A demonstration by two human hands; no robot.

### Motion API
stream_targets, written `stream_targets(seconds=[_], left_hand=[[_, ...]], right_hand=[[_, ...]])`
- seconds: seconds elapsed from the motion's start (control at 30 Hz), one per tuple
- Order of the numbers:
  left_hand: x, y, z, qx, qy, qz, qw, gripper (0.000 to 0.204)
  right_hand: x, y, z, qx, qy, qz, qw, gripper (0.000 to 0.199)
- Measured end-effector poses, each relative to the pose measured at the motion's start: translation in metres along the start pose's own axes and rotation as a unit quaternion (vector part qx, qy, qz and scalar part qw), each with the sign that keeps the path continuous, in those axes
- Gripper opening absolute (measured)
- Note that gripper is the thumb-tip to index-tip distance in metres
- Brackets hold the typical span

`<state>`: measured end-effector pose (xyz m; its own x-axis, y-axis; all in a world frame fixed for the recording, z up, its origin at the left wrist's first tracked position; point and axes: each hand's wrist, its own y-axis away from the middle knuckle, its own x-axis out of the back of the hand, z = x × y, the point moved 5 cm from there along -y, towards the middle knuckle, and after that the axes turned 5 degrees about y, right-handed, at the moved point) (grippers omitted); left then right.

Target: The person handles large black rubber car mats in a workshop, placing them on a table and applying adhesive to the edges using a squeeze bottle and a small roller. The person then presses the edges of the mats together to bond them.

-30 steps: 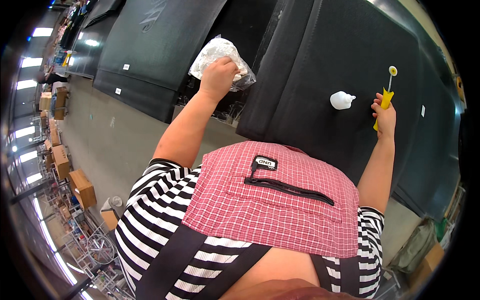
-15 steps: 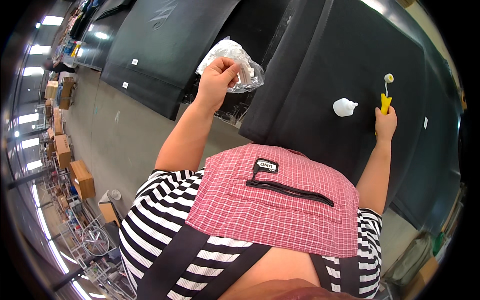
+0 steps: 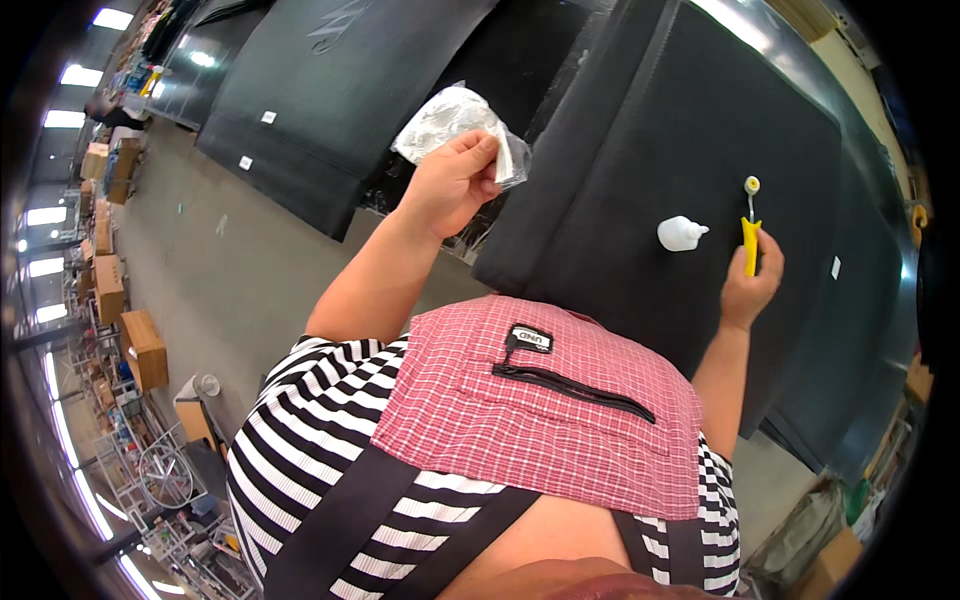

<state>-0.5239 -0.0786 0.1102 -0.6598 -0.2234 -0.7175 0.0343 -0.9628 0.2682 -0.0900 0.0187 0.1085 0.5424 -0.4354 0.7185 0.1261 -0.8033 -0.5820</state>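
Note:
My left hand (image 3: 455, 180) is closed in a pinch by a white paper label (image 3: 504, 160), which sticks out past the fingertips. Right behind it, a clear plastic bag (image 3: 445, 118) with white contents lies on the dark sheets. At the right, my right hand (image 3: 755, 285) has its thumb and fingers around the lower end of a hand roller (image 3: 751, 240), which has a yellow handle, a metal stem and a small pale wheel pointing away from me. To the left of the roller is a white squeeze bottle (image 3: 680, 234) on the black sheet (image 3: 610, 250).
Another dark sheet (image 3: 330, 110) with small white labels covers the table's left part. One more white tag (image 3: 836, 267) is right of my right hand. Cardboard boxes (image 3: 143, 350) and metal carts stand on the grey floor (image 3: 240, 260) at the left.
The roller and my right hand have come slightly left and toward me, with more of the handle's lower end showing. My left hand has shifted slightly toward the bag's right side, and the label shows more clearly.

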Motion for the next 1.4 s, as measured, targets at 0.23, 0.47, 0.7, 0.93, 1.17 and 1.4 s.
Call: stream_targets(seconds=[0.23, 0.47, 0.7, 0.93, 1.17, 1.4], left_hand=[[-0.006, -0.007, -0.038, 0.027, -0.121, 0.068, 0.990, 0.014], [-0.003, -0.017, -0.090, 0.059, -0.195, 0.050, 0.978, 0.011], [-0.011, -0.024, -0.093, -0.157, -0.527, -0.046, 0.834, 0.009], [-0.012, -0.023, -0.104, -0.283, -0.551, -0.124, 0.775, 0.012], [-0.011, -0.027, -0.103, -0.283, -0.537, -0.141, 0.782, 0.014], [-0.007, -0.031, -0.102, -0.279, -0.517, -0.151, 0.795, 0.015]], right_hand=[[-0.063, 0.051, -0.048, -0.172, -0.284, -0.090, 0.939, 0.062], [-0.069, 0.032, -0.061, -0.247, -0.361, -0.110, 0.893, 0.028], [-0.104, -0.014, -0.050, -0.404, -0.705, -0.118, 0.571, 0.028], [-0.179, -0.076, -0.079, -0.506, -0.686, -0.074, 0.518, 0.023], [-0.227, -0.115, -0.089, -0.429, -0.528, -0.068, 0.730, 0.034], [-0.241, -0.134, -0.100, -0.319, -0.446, -0.120, 0.827, 0.025]])
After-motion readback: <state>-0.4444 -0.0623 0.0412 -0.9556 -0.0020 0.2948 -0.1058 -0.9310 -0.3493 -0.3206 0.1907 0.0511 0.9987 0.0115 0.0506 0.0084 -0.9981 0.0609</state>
